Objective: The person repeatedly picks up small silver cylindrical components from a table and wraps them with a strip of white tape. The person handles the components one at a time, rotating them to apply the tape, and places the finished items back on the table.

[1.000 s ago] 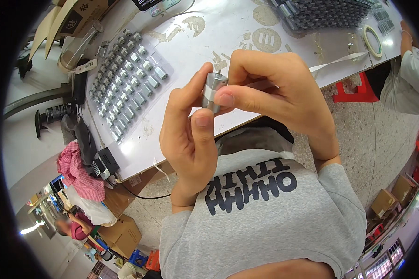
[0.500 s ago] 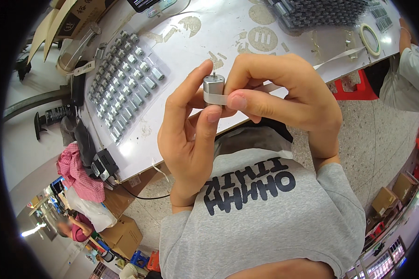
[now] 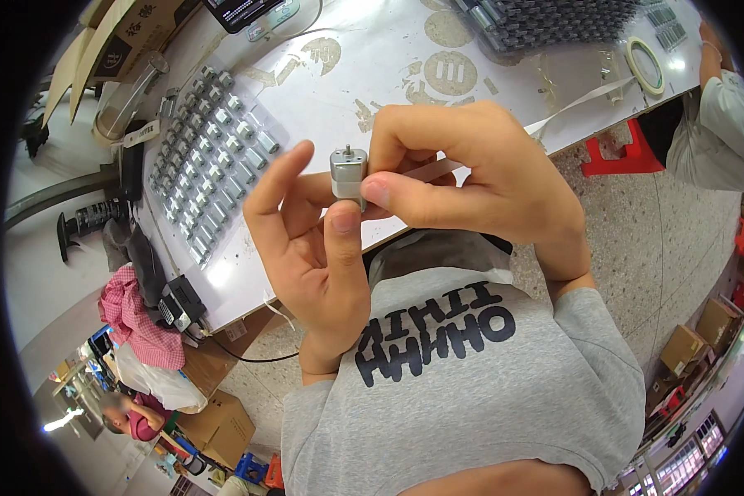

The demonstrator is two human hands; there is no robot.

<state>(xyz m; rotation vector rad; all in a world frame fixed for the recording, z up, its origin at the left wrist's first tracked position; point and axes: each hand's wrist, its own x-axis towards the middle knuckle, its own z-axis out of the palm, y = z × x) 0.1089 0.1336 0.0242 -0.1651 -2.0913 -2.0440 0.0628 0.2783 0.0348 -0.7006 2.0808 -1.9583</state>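
A small silver motor (image 3: 348, 165) with a short shaft on top stands upright between my hands. My left hand (image 3: 310, 264) grips its lower part, the thumb at the front and the index finger lifted away. Around the motor's lower body lies a pale tape band (image 3: 346, 190). My right hand (image 3: 488, 182) presses its thumb against the motor's right side, fingers curled behind, with the tape pinched there. From behind that hand a whitish tape strip (image 3: 583, 102) runs to the tape roll (image 3: 631, 60) at the table's right edge.
On the left of the white table (image 3: 364, 62), a clear tray (image 3: 281, 124) bears rows of silver motors. Many dark motors (image 3: 554, 25) are massed at the far side. A phone (image 3: 238, 11) lies far left. Another person's sleeve (image 3: 732, 116) and a red stool (image 3: 620, 157) are at right.
Both hands and the motor have shifted left and slightly down in view. My left index finger has lifted off the motor. The tape band now lies flatter against the motor's side.
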